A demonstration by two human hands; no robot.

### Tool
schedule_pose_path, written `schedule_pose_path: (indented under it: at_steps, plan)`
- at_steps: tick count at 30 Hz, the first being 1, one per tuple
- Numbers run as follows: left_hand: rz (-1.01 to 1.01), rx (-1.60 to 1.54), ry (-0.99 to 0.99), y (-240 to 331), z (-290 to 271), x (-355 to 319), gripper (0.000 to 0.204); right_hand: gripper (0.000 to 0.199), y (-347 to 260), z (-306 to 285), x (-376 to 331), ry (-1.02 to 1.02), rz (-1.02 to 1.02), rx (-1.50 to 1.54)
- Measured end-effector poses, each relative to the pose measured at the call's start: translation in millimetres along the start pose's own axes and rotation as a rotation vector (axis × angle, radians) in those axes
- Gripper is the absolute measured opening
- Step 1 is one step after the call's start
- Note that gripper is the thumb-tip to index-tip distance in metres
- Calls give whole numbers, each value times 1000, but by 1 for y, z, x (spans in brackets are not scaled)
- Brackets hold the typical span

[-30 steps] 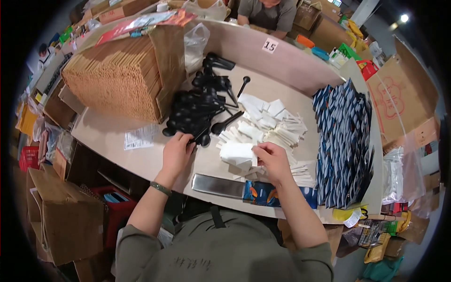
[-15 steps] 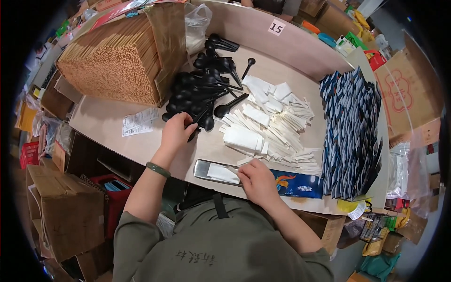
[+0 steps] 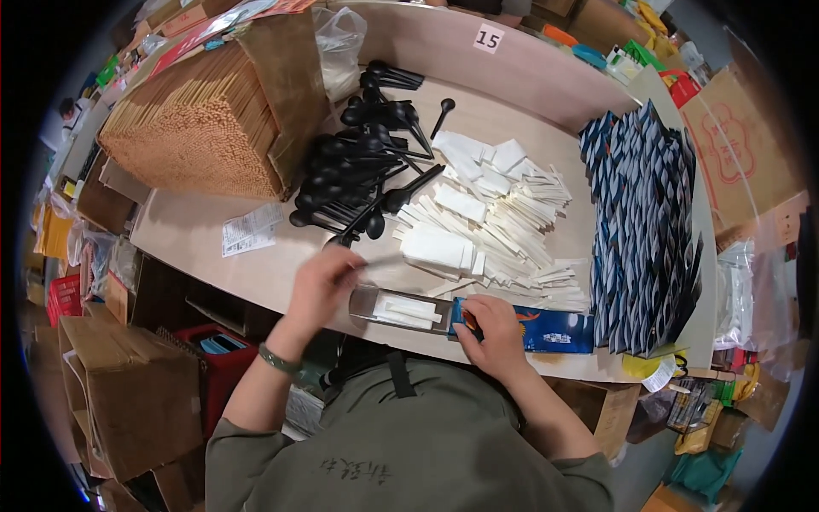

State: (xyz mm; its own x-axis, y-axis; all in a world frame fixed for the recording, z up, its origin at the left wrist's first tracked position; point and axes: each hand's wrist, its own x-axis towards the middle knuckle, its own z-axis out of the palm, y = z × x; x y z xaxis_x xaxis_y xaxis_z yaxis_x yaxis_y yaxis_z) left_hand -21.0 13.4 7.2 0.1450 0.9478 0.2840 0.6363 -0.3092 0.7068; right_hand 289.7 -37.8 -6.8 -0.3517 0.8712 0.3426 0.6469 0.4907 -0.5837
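My left hand [image 3: 317, 286] is closed and slightly blurred, pinching a dark spoon whose handle points right, just above the left end of a long blue packet [image 3: 559, 330]. The packet lies along the table's front edge. In its grey left part [image 3: 365, 300] rests a folded white napkin with thin white strips [image 3: 408, 311]. My right hand [image 3: 493, 334] grips the packet near its middle, where the blue part begins, thumb and fingers bent round it. Beyond my left hand spreads a pile of black spoons [image 3: 341, 183]. Beyond the packet lies a heap of white napkins and paper-wrapped sticks [image 3: 490, 218].
A cardboard box of tightly packed wooden sticks [image 3: 196, 128] stands at the left. A printed paper slip [image 3: 252, 230] lies before it. Rows of blue packets [image 3: 644, 239] stand at the right. A low partition [image 3: 426, 34] borders the table's far side.
My left hand has come from the spoon pile toward the packet with a spoon. My right hand has shifted right, off the white contents and onto the packet's blue part.
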Motion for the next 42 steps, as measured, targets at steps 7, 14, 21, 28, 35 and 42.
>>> schedule_pose_path:
  at_steps: [7, 14, 21, 28, 35, 42]
  plan:
    - [-120, 28, 175, -13, 7, 9, 24, 41, 11, 16, -13, -44, -101, 15]
    - [245, 82, -121, 12, 10, 11, 19, 49, 15, 19, -17, -2, -33, 80]
    - [254, -30, -286, 27, 54, -21, 25, 41, 9, 15, -4, -152, -256, -185]
    - [283, 174, -154, 28, -20, 42, 19, 41, 19, 41, -30, -193, -298, -262]
    - [49, 703, 653, 19, -198, 177, 12, 43, 13, 35, -25, -174, -315, -245]
    - [-170, 844, 334, 2, -202, 213, 14, 45, 18, 36, -22, -176, -313, -289]
